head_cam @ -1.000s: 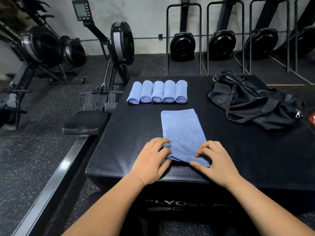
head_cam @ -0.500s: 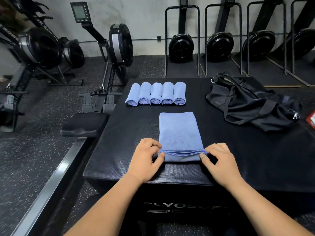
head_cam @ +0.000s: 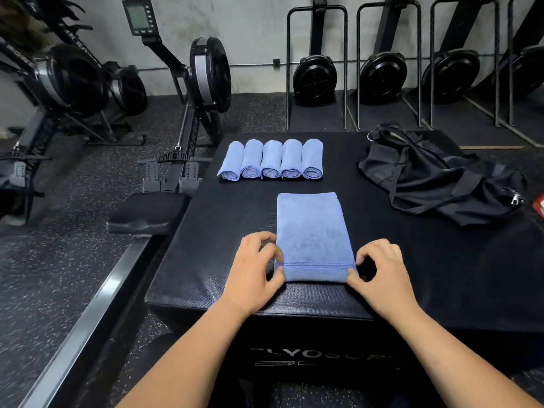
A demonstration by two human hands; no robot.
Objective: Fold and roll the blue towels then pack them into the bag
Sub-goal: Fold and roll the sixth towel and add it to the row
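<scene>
Two hands are seen at the near end of a folded towel (head_cam: 312,228), a blue strip laid lengthwise on the top of a black padded box (head_cam: 220,231). Its near end is turned over into a low first roll, and the stitched hem lies across the strip. The left hand (head_cam: 253,269) is set at the roll's left end. Its fingers (head_cam: 265,241) are curled in tightly, and the end is pinched between thumb and forefinger. The right hand (head_cam: 382,275) is set at the right end in the same way, with its fingers (head_cam: 379,248) bent inward and its thumb pressed against the roll's end. Little gap is left within either hand. Five rolled towels (head_cam: 270,160) are lined up side by side, touching, toward the far edge of the box, with their spiral ends turned to the camera. A black bag (head_cam: 435,178) is slumped to the right, well apart from the strip. A rowing machine (head_cam: 194,83) is stood on the floor to the left.
</scene>
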